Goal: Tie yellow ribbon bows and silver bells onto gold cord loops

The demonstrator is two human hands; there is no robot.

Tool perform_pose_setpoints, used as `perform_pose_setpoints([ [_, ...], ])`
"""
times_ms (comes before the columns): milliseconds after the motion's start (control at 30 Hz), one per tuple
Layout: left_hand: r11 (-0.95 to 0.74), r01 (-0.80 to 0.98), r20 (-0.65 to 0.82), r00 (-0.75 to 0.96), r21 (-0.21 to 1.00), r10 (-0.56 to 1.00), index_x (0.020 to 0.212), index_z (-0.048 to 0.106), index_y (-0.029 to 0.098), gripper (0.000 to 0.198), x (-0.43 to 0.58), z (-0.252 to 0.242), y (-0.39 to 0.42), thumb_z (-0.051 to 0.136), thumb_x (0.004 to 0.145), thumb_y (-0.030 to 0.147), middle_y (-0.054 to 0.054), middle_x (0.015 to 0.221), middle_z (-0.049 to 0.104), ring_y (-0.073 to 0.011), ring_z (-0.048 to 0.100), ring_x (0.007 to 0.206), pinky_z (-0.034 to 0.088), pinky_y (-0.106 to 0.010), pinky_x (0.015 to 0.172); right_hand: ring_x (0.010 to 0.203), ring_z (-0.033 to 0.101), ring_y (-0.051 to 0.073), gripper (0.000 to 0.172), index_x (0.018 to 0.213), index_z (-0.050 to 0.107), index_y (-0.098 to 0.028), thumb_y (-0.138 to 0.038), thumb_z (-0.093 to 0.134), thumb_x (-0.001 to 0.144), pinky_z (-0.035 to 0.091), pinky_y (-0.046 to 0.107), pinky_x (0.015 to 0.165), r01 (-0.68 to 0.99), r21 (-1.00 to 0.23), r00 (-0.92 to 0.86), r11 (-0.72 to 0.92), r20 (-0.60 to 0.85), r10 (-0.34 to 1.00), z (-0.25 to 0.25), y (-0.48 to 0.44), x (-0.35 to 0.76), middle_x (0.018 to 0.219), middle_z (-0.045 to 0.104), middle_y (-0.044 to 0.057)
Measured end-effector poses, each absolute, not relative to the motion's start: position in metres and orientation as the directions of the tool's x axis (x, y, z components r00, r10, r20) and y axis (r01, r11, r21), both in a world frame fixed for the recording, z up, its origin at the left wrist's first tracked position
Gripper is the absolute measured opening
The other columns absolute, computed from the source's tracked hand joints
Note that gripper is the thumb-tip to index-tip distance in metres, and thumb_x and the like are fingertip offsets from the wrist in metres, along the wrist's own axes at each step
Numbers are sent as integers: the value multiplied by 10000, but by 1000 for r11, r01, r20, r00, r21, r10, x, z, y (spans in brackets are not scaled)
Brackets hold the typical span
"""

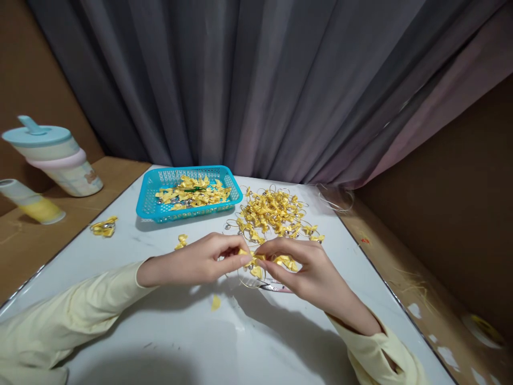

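Observation:
Over the middle of the white table, my left hand [210, 259] and my right hand [306, 267] meet fingertip to fingertip. Both pinch a small yellow ribbon bow [253, 260], largely covered by the fingers. A thin wire ring hangs or lies just below it; I cannot tell whether it is joined to the bow. Just beyond the hands spreads a pile of yellow bows [272, 211] with wire rings and small silver bells. Under my right hand lies a slim tool with a pinkish handle [277, 287], partly hidden.
A blue plastic basket [188, 216] at the back holds more yellow bows and bells. Loose bows [104, 226] lie at the left. Farther left stand a lidded tumbler [72, 166] and a spool [34, 203]. A yellow scrap [216, 303] lies in front. Grey curtains [240, 80] hang behind.

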State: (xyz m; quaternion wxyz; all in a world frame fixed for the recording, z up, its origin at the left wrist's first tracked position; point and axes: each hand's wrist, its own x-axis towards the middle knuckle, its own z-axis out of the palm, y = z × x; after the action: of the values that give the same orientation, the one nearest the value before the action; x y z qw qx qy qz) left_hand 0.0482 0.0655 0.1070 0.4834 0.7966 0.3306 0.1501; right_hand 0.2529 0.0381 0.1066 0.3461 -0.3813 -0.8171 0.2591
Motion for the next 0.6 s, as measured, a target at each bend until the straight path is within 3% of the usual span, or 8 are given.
perform_pose_setpoints([
  [233,-240,398,-135,714,885,687,764,502,160,270,50,105,65,422,898,381,41,646,412,-89,375,598,296,-208,534,636,624,94,50,829,635,-170,-147,597,806,480,191,596,463,-673,-467,577,369,804,108,38,252,743,681,5],
  [600,-278,401,-108,715,873,691,755,490,163,248,49,106,65,428,893,359,44,642,412,-86,368,589,291,-205,532,717,629,106,87,893,603,-162,-120,556,832,498,212,653,440,-564,-542,699,453,707,103,38,252,814,675,32],
])
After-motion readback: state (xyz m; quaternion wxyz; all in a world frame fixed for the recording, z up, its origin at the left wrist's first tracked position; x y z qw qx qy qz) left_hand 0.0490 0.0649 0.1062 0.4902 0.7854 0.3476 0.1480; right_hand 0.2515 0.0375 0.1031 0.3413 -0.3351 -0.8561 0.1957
